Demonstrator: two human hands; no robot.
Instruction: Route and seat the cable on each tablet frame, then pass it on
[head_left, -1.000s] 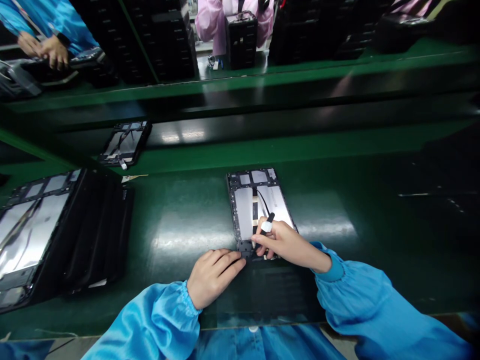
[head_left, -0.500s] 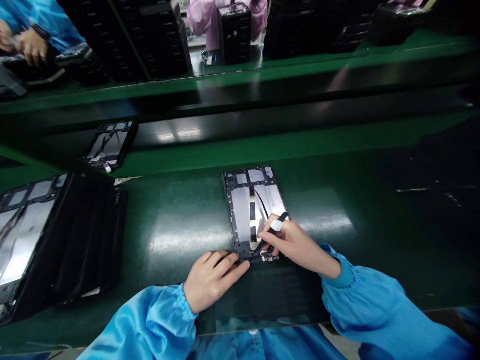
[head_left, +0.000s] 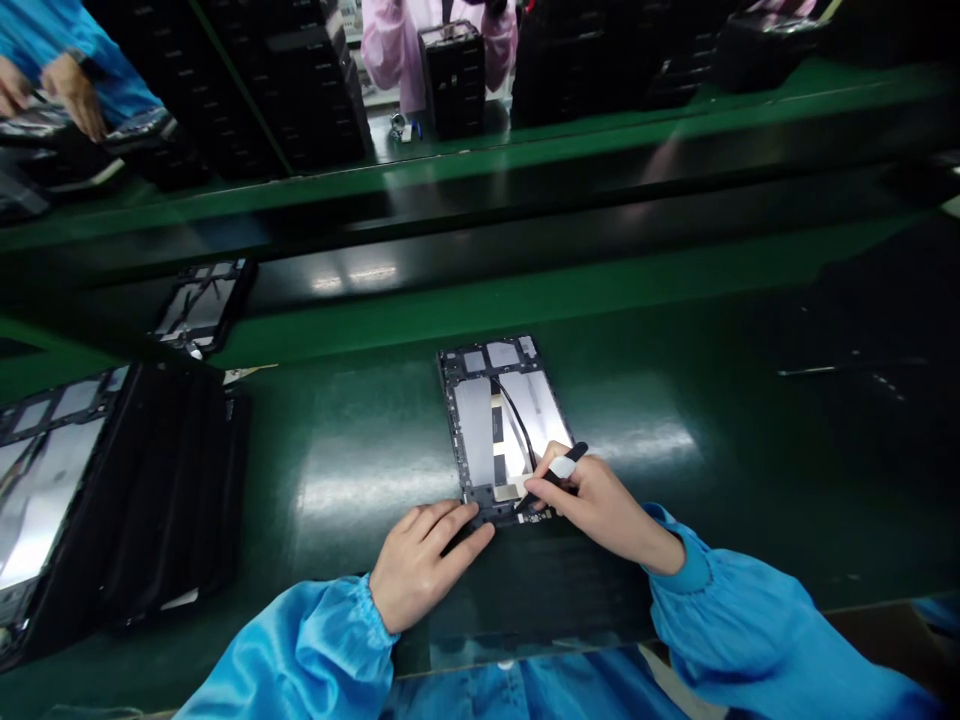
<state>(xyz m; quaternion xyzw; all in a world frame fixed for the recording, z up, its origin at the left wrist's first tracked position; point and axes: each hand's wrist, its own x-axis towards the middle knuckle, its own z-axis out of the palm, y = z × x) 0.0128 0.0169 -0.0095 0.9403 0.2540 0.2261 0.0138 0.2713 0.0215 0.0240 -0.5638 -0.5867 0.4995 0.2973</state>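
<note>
An opened tablet (head_left: 491,415) lies back-side up on the green bench, its silver plates, a black cable and a gold strip showing. My right hand (head_left: 592,505) pinches a black pen-like tool (head_left: 559,470) with a white band, its tip on the tablet's near edge. My left hand (head_left: 424,565) lies on the bench with fingers stretched to the tablet's near left corner, pressing it down.
A black stack of trays topped by another opened tablet (head_left: 67,470) stands at the left. On the dark conveyor strip behind lies a further opened tablet (head_left: 199,305). Beyond are black tray stacks (head_left: 300,80), a person in pink (head_left: 397,40) and another person's hands (head_left: 52,85).
My right hand has shifted a little right and the tool has tilted flatter, its tip moving along the tablet's near edge. My left hand stayed at the corner. The far tablet moved left.
</note>
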